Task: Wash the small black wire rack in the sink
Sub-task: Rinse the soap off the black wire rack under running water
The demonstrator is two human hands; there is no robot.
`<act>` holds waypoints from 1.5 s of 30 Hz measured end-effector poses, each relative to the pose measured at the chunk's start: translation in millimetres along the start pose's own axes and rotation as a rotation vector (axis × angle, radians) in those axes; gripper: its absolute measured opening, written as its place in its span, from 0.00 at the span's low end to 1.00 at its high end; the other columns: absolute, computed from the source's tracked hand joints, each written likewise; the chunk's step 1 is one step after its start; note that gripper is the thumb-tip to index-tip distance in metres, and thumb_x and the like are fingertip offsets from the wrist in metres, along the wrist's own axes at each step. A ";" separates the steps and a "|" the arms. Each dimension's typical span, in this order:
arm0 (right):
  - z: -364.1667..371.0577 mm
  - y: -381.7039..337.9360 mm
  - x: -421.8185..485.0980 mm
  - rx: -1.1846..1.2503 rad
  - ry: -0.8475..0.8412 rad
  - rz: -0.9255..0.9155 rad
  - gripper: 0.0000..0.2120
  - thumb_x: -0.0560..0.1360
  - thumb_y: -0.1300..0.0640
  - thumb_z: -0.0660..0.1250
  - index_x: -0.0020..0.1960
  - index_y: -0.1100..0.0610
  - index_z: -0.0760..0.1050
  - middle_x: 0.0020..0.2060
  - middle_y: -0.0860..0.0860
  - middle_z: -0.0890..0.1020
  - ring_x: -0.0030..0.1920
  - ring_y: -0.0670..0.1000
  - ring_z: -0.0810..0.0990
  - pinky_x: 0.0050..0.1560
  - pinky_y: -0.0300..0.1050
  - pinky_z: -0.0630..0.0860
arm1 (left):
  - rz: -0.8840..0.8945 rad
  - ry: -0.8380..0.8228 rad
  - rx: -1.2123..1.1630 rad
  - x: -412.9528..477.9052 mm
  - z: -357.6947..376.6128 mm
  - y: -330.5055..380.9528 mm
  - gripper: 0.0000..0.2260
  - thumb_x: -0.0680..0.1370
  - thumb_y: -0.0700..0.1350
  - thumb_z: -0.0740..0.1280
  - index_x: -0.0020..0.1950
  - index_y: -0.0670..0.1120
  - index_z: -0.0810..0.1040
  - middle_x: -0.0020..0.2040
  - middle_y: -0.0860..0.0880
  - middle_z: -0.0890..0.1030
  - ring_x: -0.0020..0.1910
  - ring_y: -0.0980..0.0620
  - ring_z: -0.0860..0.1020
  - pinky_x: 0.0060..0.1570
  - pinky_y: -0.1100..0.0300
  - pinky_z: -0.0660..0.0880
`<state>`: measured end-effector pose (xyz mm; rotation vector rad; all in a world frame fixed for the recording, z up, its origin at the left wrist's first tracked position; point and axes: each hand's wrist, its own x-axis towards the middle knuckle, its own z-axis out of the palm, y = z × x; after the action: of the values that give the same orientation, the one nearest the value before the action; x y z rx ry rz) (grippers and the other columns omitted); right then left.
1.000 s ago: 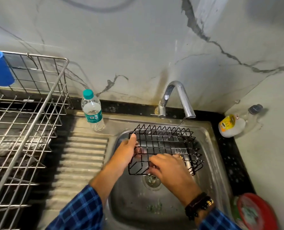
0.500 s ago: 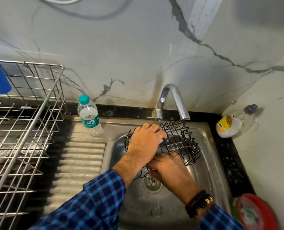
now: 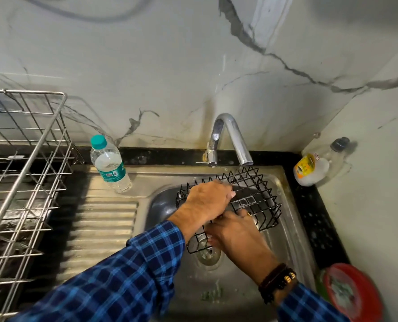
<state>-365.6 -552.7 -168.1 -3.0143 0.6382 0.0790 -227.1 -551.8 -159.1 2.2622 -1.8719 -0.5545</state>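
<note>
From my remote seat I am looking down through the head camera at the tap [image 3: 230,135], and everything I am reporting is placed against it. The black wire rack [image 3: 254,198] is hanging tilted in the sink [image 3: 288,228], with its far corner sitting just under the tap's spout and its near end dipping toward the drain [image 3: 208,254], which lies nearer the camera than the tap.

The left hand [image 3: 207,201] is lying palm down across the top of the rack, nearer the camera than the tap and just to its left. Its fingers are resting close together and only gently bent over the wires. The thumb is hiding from me, so I cannot tell whether this hand is gripping or only pressing. The right hand [image 3: 237,233] is reaching in from nearer the camera than the tap, and its fingers are curling around the wires at the rack's near edge and holding it. A dark bracelet [image 3: 277,282] is sitting on that wrist.

Left of the tap, a water bottle [image 3: 110,163] with a teal cap is standing on the sink's rim, and further left a steel dish basket [image 3: 26,182] is filling the counter. Right of the tap, a soap bottle [image 3: 310,169] is lying on its side in the corner. A red lid [image 3: 354,293] is lying well toward the camera on that side.
</note>
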 end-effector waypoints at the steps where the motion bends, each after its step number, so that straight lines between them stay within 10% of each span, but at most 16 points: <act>1: -2.3 0.0 1.9 -0.013 0.035 0.005 0.13 0.61 0.47 0.81 0.41 0.45 0.80 0.37 0.41 0.83 0.43 0.48 0.81 0.42 0.50 0.74 | 0.008 0.013 -0.004 1.8 -0.8 -0.4 0.15 0.85 0.55 0.53 0.55 0.49 0.76 0.47 0.50 0.75 0.48 0.50 0.79 0.43 0.57 0.70; 17: 14.0 16.4 -18.7 -0.066 0.315 0.175 0.18 0.62 0.54 0.83 0.50 0.49 0.83 0.43 0.45 0.83 0.46 0.51 0.80 0.51 0.56 0.80 | 0.129 0.226 -0.051 24.3 -4.2 19.3 0.13 0.84 0.55 0.56 0.63 0.52 0.74 0.58 0.51 0.80 0.51 0.48 0.82 0.47 0.53 0.78; 22: 19.3 13.3 -18.9 -0.030 0.309 0.154 0.18 0.64 0.51 0.82 0.52 0.46 0.81 0.44 0.43 0.82 0.46 0.50 0.79 0.51 0.55 0.78 | 0.090 0.253 -0.120 17.7 -2.0 14.7 0.14 0.83 0.55 0.60 0.63 0.49 0.65 0.42 0.53 0.77 0.40 0.48 0.82 0.40 0.52 0.79; 30: 15.9 -0.4 -11.6 0.043 0.301 0.133 0.15 0.65 0.51 0.81 0.49 0.44 0.81 0.43 0.43 0.82 0.46 0.50 0.79 0.46 0.54 0.78 | 0.060 0.229 0.139 12.4 -4.8 12.0 0.18 0.84 0.59 0.52 0.67 0.54 0.72 0.57 0.51 0.80 0.51 0.46 0.83 0.42 0.53 0.76; 39: 16.3 -1.9 -9.3 0.140 0.186 0.104 0.10 0.64 0.49 0.81 0.40 0.45 0.82 0.40 0.43 0.84 0.47 0.48 0.81 0.42 0.49 0.80 | -0.098 -0.128 0.446 11.7 -18.0 35.9 0.09 0.82 0.45 0.65 0.61 0.45 0.78 0.51 0.47 0.81 0.50 0.48 0.80 0.45 0.54 0.74; 45: 15.9 6.6 -8.2 0.106 0.255 0.178 0.19 0.62 0.50 0.82 0.50 0.43 0.82 0.43 0.40 0.82 0.45 0.48 0.80 0.40 0.49 0.77 | 0.042 0.226 0.067 -1.0 -15.2 0.3 0.14 0.82 0.49 0.63 0.66 0.59 0.77 0.65 0.53 0.77 0.63 0.48 0.76 0.59 0.48 0.76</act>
<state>-376.3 -554.3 -183.8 -2.8821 0.8994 -0.3254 -221.8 -552.7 -144.8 2.2141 -1.8454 -0.2225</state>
